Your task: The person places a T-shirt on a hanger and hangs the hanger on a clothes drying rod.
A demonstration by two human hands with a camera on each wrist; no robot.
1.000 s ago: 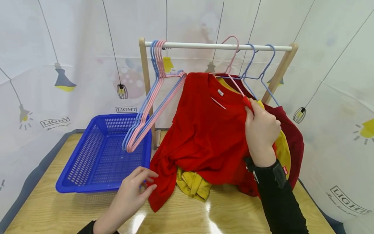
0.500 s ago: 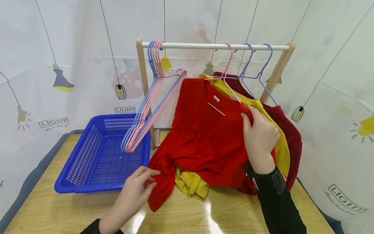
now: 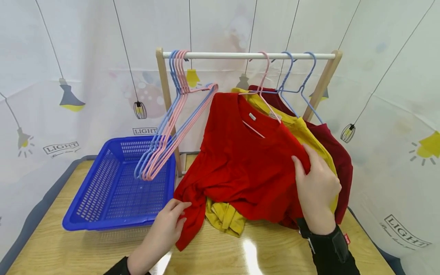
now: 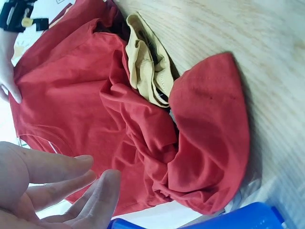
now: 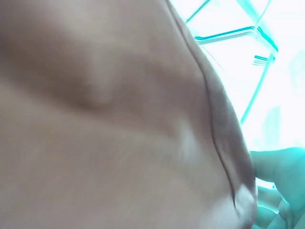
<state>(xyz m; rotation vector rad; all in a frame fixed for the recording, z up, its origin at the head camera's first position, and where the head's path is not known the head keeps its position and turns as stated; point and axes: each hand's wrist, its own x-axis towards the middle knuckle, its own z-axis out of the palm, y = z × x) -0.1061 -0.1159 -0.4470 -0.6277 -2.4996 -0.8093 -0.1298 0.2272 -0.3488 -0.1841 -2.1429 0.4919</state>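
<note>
A red long-sleeved shirt (image 3: 237,156) hangs on a pink hanger (image 3: 264,74), whose hook sits over the rack's white rod. My right hand (image 3: 317,187) holds the shirt at its right shoulder, with thumb and index finger at the cloth's edge; the other fingers are hidden in the head view. Loosely bent, my left hand (image 3: 166,225) is beside the crumpled red sleeve (image 3: 192,221). In the left wrist view, the fingers (image 4: 102,193) of that hand are in front of the shirt, holding nothing. Red cloth (image 5: 109,119) fills most of the right wrist view.
Bare blue and pink hangers (image 3: 161,133) cluster on the rod's left end. Yellow (image 3: 321,143) and dark red (image 3: 338,160) garments hang behind the red shirt. Below it lies yellow cloth (image 3: 225,219) on the wooden table (image 3: 275,256). A blue basket (image 3: 82,225) stands at left.
The pink hanger's hook has come down onto the rod. My right hand has slid down and outward along the shirt's shoulder. My left hand has barely moved.
</note>
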